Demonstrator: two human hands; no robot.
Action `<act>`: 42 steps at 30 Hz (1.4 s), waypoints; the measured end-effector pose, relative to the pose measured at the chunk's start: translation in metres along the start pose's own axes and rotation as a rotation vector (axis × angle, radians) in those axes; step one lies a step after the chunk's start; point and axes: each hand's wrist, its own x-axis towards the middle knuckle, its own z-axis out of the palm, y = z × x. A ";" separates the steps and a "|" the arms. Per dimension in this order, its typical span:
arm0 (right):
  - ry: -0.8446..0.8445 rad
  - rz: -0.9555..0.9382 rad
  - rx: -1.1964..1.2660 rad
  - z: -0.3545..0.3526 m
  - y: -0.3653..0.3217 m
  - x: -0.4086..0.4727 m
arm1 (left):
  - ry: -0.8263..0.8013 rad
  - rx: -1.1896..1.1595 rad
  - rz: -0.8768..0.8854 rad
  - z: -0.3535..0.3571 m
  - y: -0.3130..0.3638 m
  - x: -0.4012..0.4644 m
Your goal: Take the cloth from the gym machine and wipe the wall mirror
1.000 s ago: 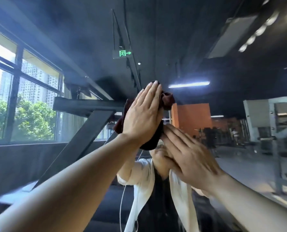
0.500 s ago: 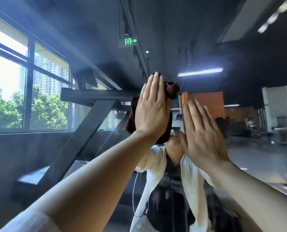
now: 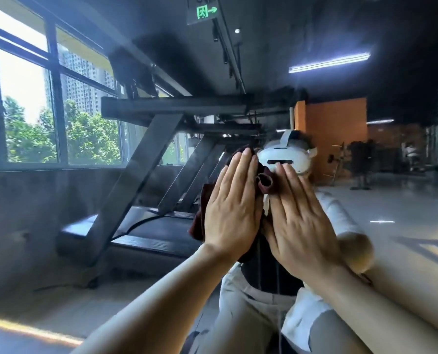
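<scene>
The wall mirror fills the whole view and reflects the gym and my own figure. A dark red cloth lies flat against the glass at the middle. My left hand presses it to the mirror with straight fingers pointing up. My right hand is flat beside it, fingers straight, its fingertips on the cloth's right edge. Most of the cloth is hidden behind the two hands; only folds at the top, the left edge and between the hands show.
In the reflection a black treadmill stands at the left under large windows. An orange wall and more gym machines show at the right. A green exit sign hangs from the dark ceiling.
Both hands have slid down the mirror with the cloth. My right hand has come closer to the left, and my view has tilted down so the headset's reflection shows above the hands.
</scene>
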 end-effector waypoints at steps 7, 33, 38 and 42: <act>-0.076 -0.113 0.012 0.005 -0.019 -0.058 | -0.014 0.011 -0.055 0.008 0.017 -0.083; -0.016 -0.148 0.185 -0.001 -0.021 -0.008 | -0.017 0.026 -0.165 -0.017 -0.028 -0.050; 0.076 -0.098 0.095 0.003 -0.022 0.055 | 0.083 0.011 -0.187 -0.029 -0.063 0.059; 0.065 -0.080 -0.031 0.009 -0.027 0.052 | 0.139 0.008 -0.207 -0.024 -0.062 0.057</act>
